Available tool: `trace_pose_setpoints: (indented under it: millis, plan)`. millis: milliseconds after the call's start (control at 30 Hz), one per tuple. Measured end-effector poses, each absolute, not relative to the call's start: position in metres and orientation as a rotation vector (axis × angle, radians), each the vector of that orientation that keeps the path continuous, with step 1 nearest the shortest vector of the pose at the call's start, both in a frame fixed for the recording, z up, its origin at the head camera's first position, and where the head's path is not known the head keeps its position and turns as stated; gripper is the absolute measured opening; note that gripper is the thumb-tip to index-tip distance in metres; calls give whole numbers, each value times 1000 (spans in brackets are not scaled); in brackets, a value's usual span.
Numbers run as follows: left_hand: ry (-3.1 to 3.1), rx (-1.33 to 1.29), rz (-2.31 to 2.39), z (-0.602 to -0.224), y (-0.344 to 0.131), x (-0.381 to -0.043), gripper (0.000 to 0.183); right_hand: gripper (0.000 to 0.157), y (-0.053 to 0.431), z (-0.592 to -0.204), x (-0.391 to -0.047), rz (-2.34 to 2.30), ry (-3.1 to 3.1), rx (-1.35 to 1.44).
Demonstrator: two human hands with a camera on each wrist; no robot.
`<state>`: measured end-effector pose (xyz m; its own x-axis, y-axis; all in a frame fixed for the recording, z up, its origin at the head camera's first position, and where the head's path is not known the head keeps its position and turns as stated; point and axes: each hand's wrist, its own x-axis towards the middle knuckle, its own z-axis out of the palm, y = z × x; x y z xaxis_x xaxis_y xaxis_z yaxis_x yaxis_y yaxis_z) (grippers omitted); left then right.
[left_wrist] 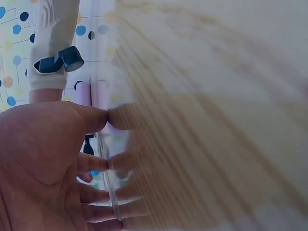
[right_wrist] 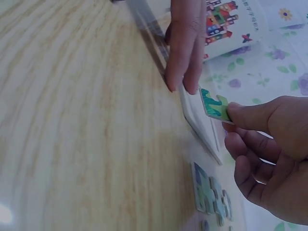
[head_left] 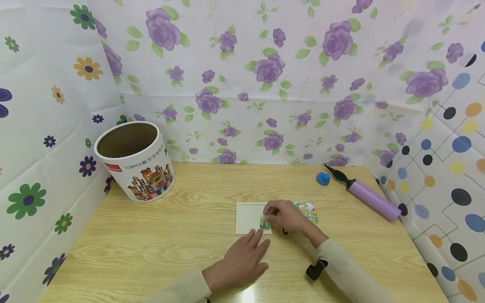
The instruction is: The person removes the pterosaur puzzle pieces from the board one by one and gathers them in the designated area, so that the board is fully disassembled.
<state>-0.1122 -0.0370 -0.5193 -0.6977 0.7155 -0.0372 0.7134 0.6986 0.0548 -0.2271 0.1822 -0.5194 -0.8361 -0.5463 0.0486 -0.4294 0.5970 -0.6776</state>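
Observation:
A green jigsaw puzzle piece [right_wrist: 214,105] is pinched between the thumb and a finger of my right hand [right_wrist: 269,139]. In the head view this right hand [head_left: 286,215] is over the right part of a pale, shallow puzzle tray [head_left: 248,216], with the piece at the tray's lower right corner. My left hand [head_left: 244,257] lies palm down with spread, straight fingers, their tips at the tray's near edge. Several loose puzzle pieces [head_left: 310,207] lie right of the tray, partly hidden by the right hand; some pieces [right_wrist: 204,190] also show in the right wrist view.
A large white printed bucket [head_left: 151,172] stands at the table's back left. At the back right are a small blue toy [head_left: 323,178] and a purple hand pump [head_left: 373,198]. Patterned cloth [head_left: 235,84] hangs around the wooden table [head_left: 151,240].

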Motion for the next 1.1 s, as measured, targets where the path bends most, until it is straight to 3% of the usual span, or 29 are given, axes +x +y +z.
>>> trace_pose_setpoints:
  millis: [433, 1100]
  plan:
    - [2819, 1188, 50, -515, -42, -123, 69, 13, 222, -504, -217, -1116, 2688, -755]
    - [2741, 1160, 146, -518, -47, -129, 73, 8, 296, -507, -198, -1102, 2803, -575]
